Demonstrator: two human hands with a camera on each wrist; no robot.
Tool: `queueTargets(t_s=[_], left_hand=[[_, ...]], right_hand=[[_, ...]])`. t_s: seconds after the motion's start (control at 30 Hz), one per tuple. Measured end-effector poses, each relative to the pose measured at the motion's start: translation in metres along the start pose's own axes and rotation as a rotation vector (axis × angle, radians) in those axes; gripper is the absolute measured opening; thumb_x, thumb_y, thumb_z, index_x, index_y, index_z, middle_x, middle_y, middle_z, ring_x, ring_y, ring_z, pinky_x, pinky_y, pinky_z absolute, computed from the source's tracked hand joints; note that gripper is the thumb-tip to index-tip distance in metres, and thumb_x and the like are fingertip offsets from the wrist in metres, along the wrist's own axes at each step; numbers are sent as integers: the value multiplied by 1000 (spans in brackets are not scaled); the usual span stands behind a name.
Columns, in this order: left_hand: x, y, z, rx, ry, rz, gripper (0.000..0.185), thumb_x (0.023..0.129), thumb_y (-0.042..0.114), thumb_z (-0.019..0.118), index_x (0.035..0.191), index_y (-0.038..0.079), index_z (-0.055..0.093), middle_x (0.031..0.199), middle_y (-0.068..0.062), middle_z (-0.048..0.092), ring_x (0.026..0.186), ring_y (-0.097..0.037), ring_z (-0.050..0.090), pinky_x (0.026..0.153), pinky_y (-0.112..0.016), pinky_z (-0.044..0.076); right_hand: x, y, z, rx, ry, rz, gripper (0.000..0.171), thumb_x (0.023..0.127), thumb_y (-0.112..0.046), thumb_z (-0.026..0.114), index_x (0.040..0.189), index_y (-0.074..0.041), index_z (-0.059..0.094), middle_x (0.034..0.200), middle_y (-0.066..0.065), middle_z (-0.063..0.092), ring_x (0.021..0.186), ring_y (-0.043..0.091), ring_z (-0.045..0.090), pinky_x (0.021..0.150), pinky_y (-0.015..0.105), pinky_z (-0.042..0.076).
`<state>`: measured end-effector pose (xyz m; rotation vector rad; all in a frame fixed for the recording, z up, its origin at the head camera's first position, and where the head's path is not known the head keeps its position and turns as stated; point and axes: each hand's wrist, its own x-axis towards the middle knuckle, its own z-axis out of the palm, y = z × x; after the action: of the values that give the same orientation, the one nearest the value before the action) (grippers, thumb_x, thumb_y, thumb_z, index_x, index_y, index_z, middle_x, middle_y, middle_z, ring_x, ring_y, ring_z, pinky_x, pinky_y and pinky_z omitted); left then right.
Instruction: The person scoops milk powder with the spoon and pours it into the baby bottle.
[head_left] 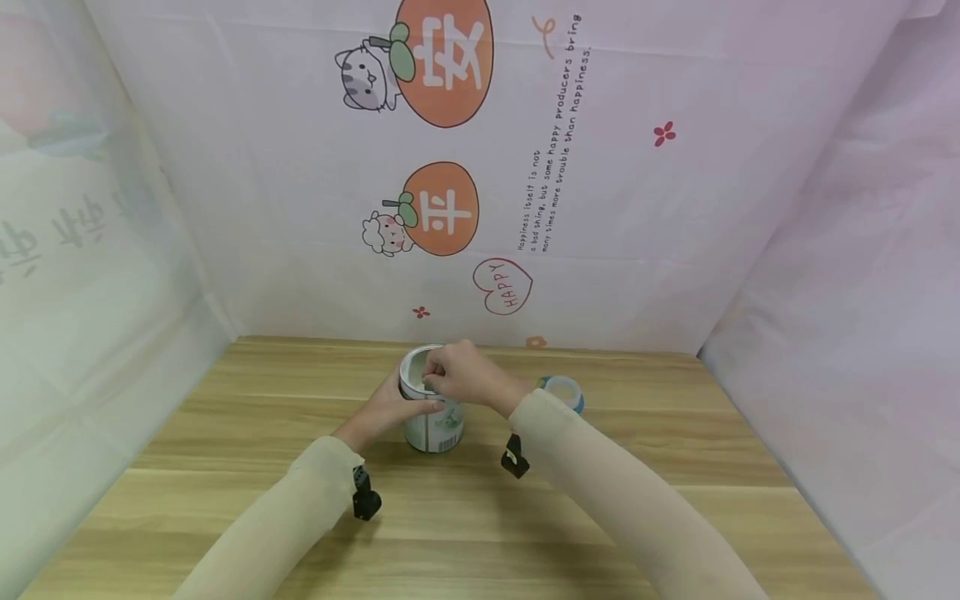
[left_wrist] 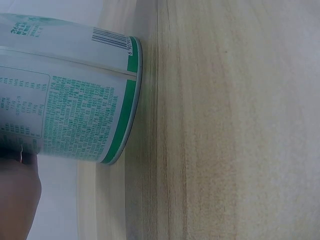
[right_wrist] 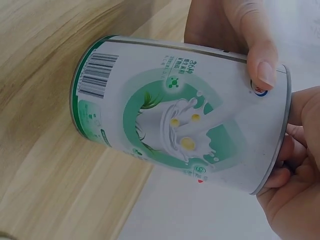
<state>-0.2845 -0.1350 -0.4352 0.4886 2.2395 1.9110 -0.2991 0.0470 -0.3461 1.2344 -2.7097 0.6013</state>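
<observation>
A white and green milk powder tin [head_left: 434, 425] stands upright on the table, its top uncovered and its mouth facing up. My left hand [head_left: 392, 406] grips the side of the tin, with the thumb [right_wrist: 264, 72] pressed along the printed wall near the rim. Over the mouth is my right hand [head_left: 467, 372], fingers curled and reaching in at the rim. In the right wrist view its curled fingers [right_wrist: 280, 176] sit right at the tin's upper edge. I cannot tell what these fingers hold inside.
A round lid with a blue rim [head_left: 564, 392] lies on the wooden table [head_left: 465, 533] to the right of the tin, partly behind the right wrist. A printed white cloth [head_left: 600, 275] hangs at the table's back edge, and pale cloth walls flank both sides.
</observation>
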Motion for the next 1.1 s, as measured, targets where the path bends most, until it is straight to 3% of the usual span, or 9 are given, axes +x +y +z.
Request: queueTargets(t_s=[0.3,0.73,0.9,1.1], left_hand=[[1,0,0,-1,-7,5,93,86,28,82,157,26,22,148,-7,44,133,-30,46,109,-55,36],[3,-2,0,-15,-10,27,92,85,26,82,156,25,23,147,-8,45,133,-31,45,111,-55,33],[3,-2,0,-16,6,-5,96,83,30,85,156,25,23,146,-6,46,133,-30,45,111,-57,30],[3,-2,-1,-23,-12,22,92,85,26,83,155,24,24,146,-8,46,133,-31,45,111,-57,31]], right_hand=[[0,-3,-4,85,-14,101,9,95,-10,68,91,-7,74,82,-1,71,66,5,62,60,18,52],[-2,2,-8,161,57,182,13,97,-13,66,94,-6,76,88,1,73,75,8,66,66,21,54],[-5,7,-11,225,88,225,14,95,-15,65,94,-6,75,86,1,72,75,10,65,66,24,55],[-9,12,-15,318,139,273,16,95,-14,63,94,-4,75,84,2,71,73,14,63,64,26,54]])
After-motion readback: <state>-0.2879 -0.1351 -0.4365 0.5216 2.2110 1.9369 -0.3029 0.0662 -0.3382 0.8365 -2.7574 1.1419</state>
